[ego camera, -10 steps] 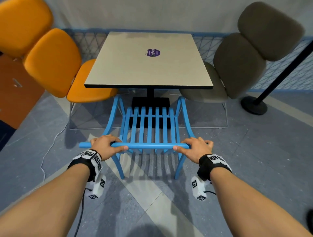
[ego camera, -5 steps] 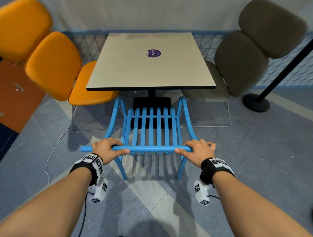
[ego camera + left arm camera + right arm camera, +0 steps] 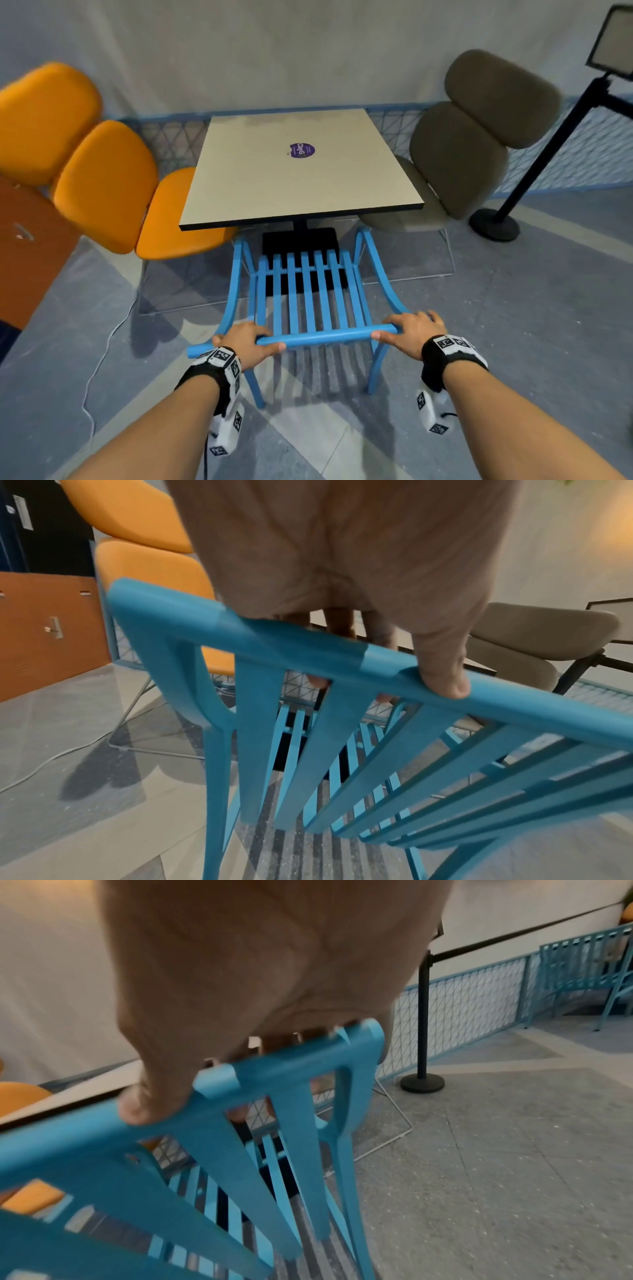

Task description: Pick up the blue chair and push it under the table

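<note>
Chair (image 3: 308, 294), blue with slats, stands on the grey floor (image 3: 513, 325) on the near side of the table (image 3: 298, 178). Its far edge and the ends of its arms sit just under the table's near edge, and most of the seat sticks out toward the person.

The left hand (image 3: 245, 342) grips the top bar of the chair back near its left end. In the left wrist view the fingers (image 3: 339, 620) curl over the far side of the bar and the thumb (image 3: 441, 669) presses on the near side.

The right hand (image 3: 411, 330) grips the same bar at its right end. In the right wrist view its thumb (image 3: 154, 1099) lies on the near side and the fingers wrap over the top.

An orange seat (image 3: 102, 185) is on the left of the table. A brown seat (image 3: 459, 161) is on the right. A black post (image 3: 534, 150) on a round base stands further right. A purple sticker (image 3: 302, 150) sits on the table top.
</note>
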`<state>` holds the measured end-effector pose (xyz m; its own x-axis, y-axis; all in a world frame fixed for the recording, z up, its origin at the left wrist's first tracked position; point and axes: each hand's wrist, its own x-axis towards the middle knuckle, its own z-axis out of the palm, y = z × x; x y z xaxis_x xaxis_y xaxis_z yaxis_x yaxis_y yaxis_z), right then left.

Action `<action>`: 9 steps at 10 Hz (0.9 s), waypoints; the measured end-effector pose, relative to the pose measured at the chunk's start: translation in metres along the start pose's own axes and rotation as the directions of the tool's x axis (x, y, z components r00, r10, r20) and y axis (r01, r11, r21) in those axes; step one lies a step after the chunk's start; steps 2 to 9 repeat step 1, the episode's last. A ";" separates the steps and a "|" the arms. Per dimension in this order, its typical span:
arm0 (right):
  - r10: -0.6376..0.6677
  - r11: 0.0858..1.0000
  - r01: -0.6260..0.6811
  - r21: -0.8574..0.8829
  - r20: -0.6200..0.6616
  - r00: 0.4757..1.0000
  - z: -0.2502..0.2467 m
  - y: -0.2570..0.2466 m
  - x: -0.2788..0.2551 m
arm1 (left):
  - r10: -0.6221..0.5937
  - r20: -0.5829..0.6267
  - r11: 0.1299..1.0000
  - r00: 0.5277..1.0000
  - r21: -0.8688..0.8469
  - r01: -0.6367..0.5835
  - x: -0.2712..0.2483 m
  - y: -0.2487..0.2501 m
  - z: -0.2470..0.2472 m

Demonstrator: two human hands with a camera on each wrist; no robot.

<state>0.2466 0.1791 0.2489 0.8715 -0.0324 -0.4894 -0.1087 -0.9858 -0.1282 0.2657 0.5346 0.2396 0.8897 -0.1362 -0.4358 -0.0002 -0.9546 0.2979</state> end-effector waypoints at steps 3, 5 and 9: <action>-0.003 0.992 0.002 0.130 0.009 1.000 -0.016 -0.010 0.002 | 0.011 -0.022 0.993 1.000 -0.118 -0.014 0.003 0.008 -0.022; -0.003 0.992 0.002 0.130 0.009 1.000 -0.016 -0.010 0.002 | 0.011 -0.022 0.993 1.000 -0.118 -0.014 0.003 0.008 -0.022; -0.003 0.992 0.002 0.130 0.009 1.000 -0.016 -0.010 0.002 | 0.011 -0.022 0.993 1.000 -0.118 -0.014 0.003 0.008 -0.022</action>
